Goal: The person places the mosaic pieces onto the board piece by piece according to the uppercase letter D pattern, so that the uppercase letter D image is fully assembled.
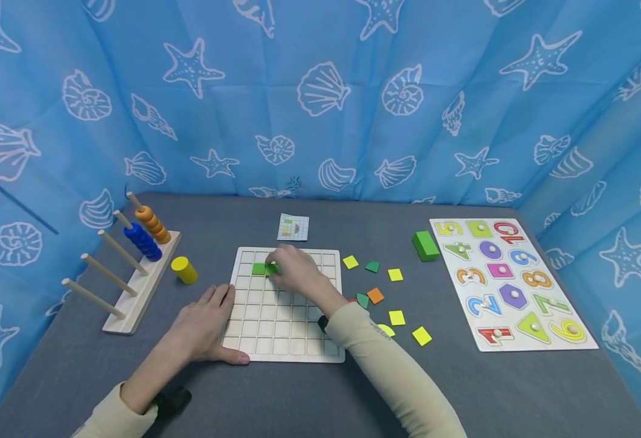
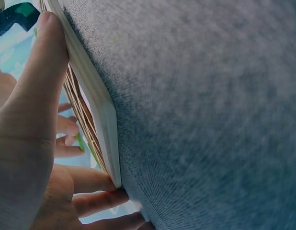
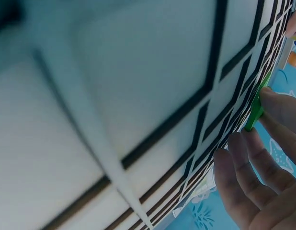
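Note:
A pale wooden grid board (image 1: 268, 328) lies on the table in front of me. My left hand (image 1: 202, 325) rests against its near left corner, fingers along the left edge and the straight thumb along the front edge. Over the upper part of the grid, my right hand (image 1: 297, 271) pinches a small green tile (image 3: 256, 112) between thumb and fingertip, low over the cells. Part of that tile is hidden by the fingers. Just left of it, a light green square tile (image 1: 258, 269) sits in a cell.
Loose yellow, green and orange tiles (image 1: 375, 295) lie right of the board. A small pattern card (image 1: 293, 227) is behind it. Leftward stand a peg rack (image 1: 151, 267) with rings and a yellow cylinder (image 1: 184, 270). Farther right are a green block (image 1: 426, 246) and a number puzzle (image 1: 487, 331).

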{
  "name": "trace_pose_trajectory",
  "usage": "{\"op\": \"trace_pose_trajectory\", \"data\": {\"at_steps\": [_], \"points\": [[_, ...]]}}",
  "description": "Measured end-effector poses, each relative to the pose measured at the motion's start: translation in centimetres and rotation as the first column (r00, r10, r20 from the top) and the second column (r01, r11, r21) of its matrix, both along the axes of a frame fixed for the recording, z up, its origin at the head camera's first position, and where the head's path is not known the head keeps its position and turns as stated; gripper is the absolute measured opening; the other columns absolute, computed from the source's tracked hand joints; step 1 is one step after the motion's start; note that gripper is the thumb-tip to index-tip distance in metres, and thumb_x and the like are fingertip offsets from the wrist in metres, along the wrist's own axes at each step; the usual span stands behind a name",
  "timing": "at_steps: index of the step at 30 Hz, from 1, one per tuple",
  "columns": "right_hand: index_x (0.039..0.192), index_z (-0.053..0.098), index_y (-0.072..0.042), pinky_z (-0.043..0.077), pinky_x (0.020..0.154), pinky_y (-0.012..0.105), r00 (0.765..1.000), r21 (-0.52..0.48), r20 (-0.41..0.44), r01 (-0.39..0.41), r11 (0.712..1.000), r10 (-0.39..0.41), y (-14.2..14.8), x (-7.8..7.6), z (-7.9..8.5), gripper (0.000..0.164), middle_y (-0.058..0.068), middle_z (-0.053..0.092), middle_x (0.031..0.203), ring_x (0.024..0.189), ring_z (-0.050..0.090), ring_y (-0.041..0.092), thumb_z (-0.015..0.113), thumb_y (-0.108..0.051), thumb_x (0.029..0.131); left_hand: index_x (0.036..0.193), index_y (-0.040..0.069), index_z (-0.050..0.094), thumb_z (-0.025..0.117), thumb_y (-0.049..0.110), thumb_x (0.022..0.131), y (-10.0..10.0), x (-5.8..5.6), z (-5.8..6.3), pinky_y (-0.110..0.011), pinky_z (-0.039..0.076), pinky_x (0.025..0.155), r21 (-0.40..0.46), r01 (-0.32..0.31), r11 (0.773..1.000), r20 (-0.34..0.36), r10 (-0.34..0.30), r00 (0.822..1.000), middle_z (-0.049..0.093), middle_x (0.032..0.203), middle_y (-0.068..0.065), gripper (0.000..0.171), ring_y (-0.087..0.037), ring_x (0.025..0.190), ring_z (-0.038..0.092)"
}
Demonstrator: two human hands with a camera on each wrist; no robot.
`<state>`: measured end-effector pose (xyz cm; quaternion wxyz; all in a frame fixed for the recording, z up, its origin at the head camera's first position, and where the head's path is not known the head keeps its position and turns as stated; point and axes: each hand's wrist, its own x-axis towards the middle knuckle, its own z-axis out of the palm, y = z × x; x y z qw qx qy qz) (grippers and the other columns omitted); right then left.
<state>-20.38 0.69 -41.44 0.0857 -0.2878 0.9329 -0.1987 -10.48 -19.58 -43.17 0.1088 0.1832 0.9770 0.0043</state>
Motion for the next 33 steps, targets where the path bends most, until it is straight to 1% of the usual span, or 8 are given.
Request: {"op": "trace_pose_trajectory", "data": {"at_steps": [4,12,19,23,26,33], "points": [[0.122,0.074,-0.007,0.059,0.093,0.04,1.0,0.004,0.012,0.011,1.0,-0.011,-0.22,-0.15,0.02,0.026,0.01,0.072,0.126,0.119,0.067,0.026,0.07,-0.01,0.096,0.152,-0.009,0.038,0.072,0.091,0.057,0.02,-0.01,0.03,-0.063,0.055,0.094,-0.002,0.003,1.0,0.002,-0.003,1.0,0.045,0.152,-0.03,0.142,-0.052,0.138,0.049],[0.12,0.075,-0.006,0.059,0.093,0.038,0.999,0.025,0.022,0.029,0.999,-0.029,-0.3,-0.27,0.19,0.026,0.009,0.073,0.121,0.115,0.068,0.025,0.073,-0.009,0.094,0.152,-0.01,0.037,0.074,0.089,0.058,0.01,0.02,0.09,-0.064,0.054,0.095,0.007,0.005,1.0,0.01,-0.005,1.0,0.044,0.153,-0.03,0.141,-0.053,0.138,0.047],[0.121,0.075,-0.007,0.059,0.094,0.04,0.999,0.026,0.027,0.02,0.999,-0.021,-0.16,-0.31,0.08,0.027,0.009,0.073,0.123,0.117,0.067,0.024,0.074,-0.012,0.094,0.153,-0.009,0.036,0.074,0.089,0.058,0.03,0.04,0.04,-0.064,0.054,0.095,0.008,0.0,1.0,0.016,0.0,1.0,0.043,0.153,-0.03,0.141,-0.053,0.139,0.047],[0.122,0.075,-0.008,0.058,0.096,0.04,0.999,0.037,0.045,0.025,0.999,-0.026,-0.04,-0.38,0.11,0.029,0.009,0.072,0.125,0.119,0.066,0.024,0.075,-0.014,0.094,0.153,-0.009,0.036,0.073,0.089,0.058,0.06,0.05,0.06,-0.063,0.054,0.095,0.004,-0.001,1.0,0.018,0.001,1.0,0.043,0.154,-0.03,0.141,-0.053,0.139,0.047],[0.123,0.075,-0.008,0.058,0.096,0.04,0.998,0.045,0.052,0.026,0.999,-0.028,0.04,-0.37,0.13,0.029,0.009,0.072,0.126,0.12,0.066,0.025,0.074,-0.012,0.094,0.153,-0.009,0.035,0.073,0.089,0.058,0.09,0.04,0.09,-0.064,0.054,0.095,0.003,-0.004,1.0,0.024,0.004,1.0,0.042,0.154,-0.03,0.141,-0.053,0.139,0.046],[0.123,0.075,-0.009,0.057,0.1,0.04,0.998,0.047,0.069,0.0,0.999,-0.003,0.11,-0.26,0.33,0.029,0.008,0.073,0.126,0.122,0.065,0.024,0.073,-0.007,0.094,0.153,-0.009,0.035,0.073,0.089,0.058,0.13,0.03,0.09,-0.065,0.053,0.096,0.0,-0.014,1.0,0.038,0.014,0.999,0.041,0.155,-0.03,0.142,-0.053,0.14,0.046]]}}
